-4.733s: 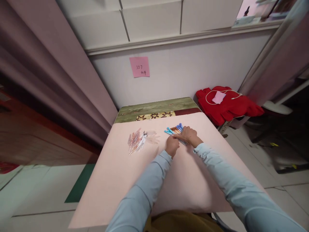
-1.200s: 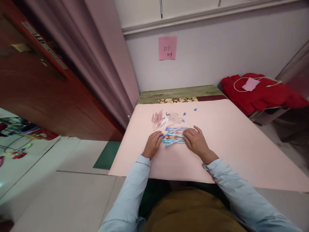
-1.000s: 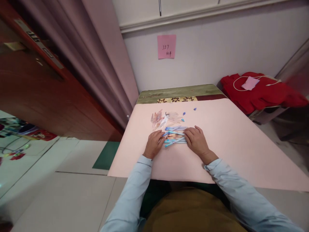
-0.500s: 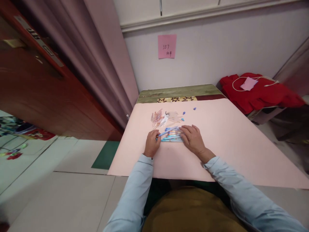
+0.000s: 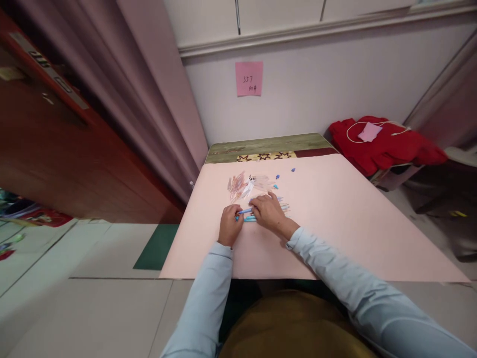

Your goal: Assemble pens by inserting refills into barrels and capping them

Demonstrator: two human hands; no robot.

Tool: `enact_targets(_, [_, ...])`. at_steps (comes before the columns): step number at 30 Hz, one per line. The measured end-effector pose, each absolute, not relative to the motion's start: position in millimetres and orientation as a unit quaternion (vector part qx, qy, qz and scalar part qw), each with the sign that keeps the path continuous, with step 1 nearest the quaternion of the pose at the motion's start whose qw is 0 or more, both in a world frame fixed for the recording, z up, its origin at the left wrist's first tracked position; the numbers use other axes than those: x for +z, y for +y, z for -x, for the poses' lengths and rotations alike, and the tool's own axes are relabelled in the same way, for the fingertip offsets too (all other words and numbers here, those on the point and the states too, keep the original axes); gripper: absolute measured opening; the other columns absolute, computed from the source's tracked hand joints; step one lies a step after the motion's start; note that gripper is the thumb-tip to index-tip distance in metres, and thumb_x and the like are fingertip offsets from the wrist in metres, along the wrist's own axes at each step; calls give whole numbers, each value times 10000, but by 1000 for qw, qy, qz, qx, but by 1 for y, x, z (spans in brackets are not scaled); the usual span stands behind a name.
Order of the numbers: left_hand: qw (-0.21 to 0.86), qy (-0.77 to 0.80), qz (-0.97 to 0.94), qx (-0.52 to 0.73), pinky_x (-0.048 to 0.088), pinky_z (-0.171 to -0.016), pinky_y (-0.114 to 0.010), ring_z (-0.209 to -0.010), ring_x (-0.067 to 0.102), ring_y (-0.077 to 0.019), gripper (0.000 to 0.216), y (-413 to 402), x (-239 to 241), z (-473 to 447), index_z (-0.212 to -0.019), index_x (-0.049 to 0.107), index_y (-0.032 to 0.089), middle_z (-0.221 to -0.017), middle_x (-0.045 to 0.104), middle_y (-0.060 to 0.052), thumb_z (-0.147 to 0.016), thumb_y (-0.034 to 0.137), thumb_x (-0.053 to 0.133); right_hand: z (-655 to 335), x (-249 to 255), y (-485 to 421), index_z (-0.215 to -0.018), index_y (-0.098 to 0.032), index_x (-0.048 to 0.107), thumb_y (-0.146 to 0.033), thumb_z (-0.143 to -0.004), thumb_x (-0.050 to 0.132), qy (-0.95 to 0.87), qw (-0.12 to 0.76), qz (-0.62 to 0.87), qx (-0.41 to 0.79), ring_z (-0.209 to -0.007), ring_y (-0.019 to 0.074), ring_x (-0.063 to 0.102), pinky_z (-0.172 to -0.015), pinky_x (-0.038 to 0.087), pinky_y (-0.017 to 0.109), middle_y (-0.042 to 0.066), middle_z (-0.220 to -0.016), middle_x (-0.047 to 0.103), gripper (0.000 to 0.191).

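Observation:
My left hand is closed round one end of a slim blue pen held slantwise just above the table. My right hand reaches over from the right, its fingers bent down on the pen's other end. Under and beside my right hand lies a row of light-blue and pastel pens, partly covered by the palm. A turquoise pen shows between the two hands. Beyond them are a heap of brownish-pink slim pieces and a pile of clear and whitish ones, too small to name.
Small blue pieces lie past the piles, with a turquoise one nearby. Pale pink sheeting covers the table. A red cloth with a white cable is at the back right. A wooden door and curtain stand left.
My right hand has moved left from the right ends of the pens to the end of the blue pen. My left hand keeps its hold. The view has shifted slightly.

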State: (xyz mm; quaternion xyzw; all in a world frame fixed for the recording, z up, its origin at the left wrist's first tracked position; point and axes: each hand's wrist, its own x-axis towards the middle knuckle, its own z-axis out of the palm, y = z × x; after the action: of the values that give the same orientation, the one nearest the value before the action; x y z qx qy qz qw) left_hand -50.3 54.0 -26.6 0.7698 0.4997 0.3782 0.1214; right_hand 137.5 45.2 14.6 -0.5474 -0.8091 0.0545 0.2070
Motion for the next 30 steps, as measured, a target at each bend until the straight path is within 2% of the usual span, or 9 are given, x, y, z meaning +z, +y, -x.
enact_targets(4, [101,510,-767,377,503,-942,-452,-1027,615,-264,119,55,-28,51,-846,577,232,-998,680,-74,-807,119,572,-141,15,51,-978,-220,727,-295,-980,488,-818,188,539,67,-1004,233,594,-1080,231,448,76,-1006,706,250])
enact_targets(8, [77,529,-752,386,496,-938,-471,-1024,604,-280,142,57,-31,53,-812,535,234,-973,661,-85,-783,100,574,-146,12,54,-936,-207,706,-301,-998,480,-815,209,536,75,-998,207,595,-1032,284,386,73,-1001,700,252])
enact_targets(12, [67,539,-743,391,487,-940,-476,-1041,596,-287,159,57,-33,55,-813,512,231,-975,648,-97,-788,77,541,-153,13,52,-910,-200,714,-291,-992,500,-799,223,554,73,-988,219,611,-1026,313,391,81,-972,709,247])
enact_targets(16, [71,541,-738,397,488,-914,-471,-1012,598,-282,172,56,-33,57,-837,524,231,-986,654,-96,-809,62,503,-182,12,68,-1129,-218,698,-377,-962,547,-790,265,546,82,-1048,227,623,-984,399,360,84,-1115,705,275])
enact_targets(19, [74,541,-734,405,482,-910,-459,-1006,595,-278,177,57,-31,57,-840,529,234,-980,654,-88,-817,62,498,-230,10,105,-1211,-199,673,-391,-966,496,-710,287,639,69,-1080,236,624,-944,453,344,108,-1226,672,358])
enact_targets(21, [72,543,-733,404,479,-894,-449,-975,589,-275,161,57,-29,56,-841,531,233,-952,646,-86,-828,75,503,-268,10,134,-1285,-172,641,-385,-973,454,-624,258,733,82,-1049,232,645,-923,470,338,137,-1281,645,422])
enact_targets(23, [68,547,-734,396,473,-861,-441,-922,578,-270,132,57,-25,55,-838,530,229,-908,634,-83,-849,100,502,-301,9,161,-1316,-87,620,-357,-955,454,-590,240,767,80,-1059,291,649,-926,467,397,229,-1301,614,481])
enact_targets(27, [64,552,-741,378,458,-834,-425,-882,565,-257,115,56,-19,52,-834,535,218,-880,625,-79,-903,151,470,-328,3,196,-1179,-99,721,-372,-929,479,-597,213,766,102,-1075,334,649,-911,462,406,233,-1211,669,443])
enact_targets(30, [76,556,-736,380,457,-865,-418,-918,570,-252,148,56,-18,52,-862,554,209,-912,634,-84,-941,188,431,-320,-3,209,-1084,-163,765,-431,-936,486,-648,206,721,134,-1050,282,654,-895,459,340,152,-1141,719,414])
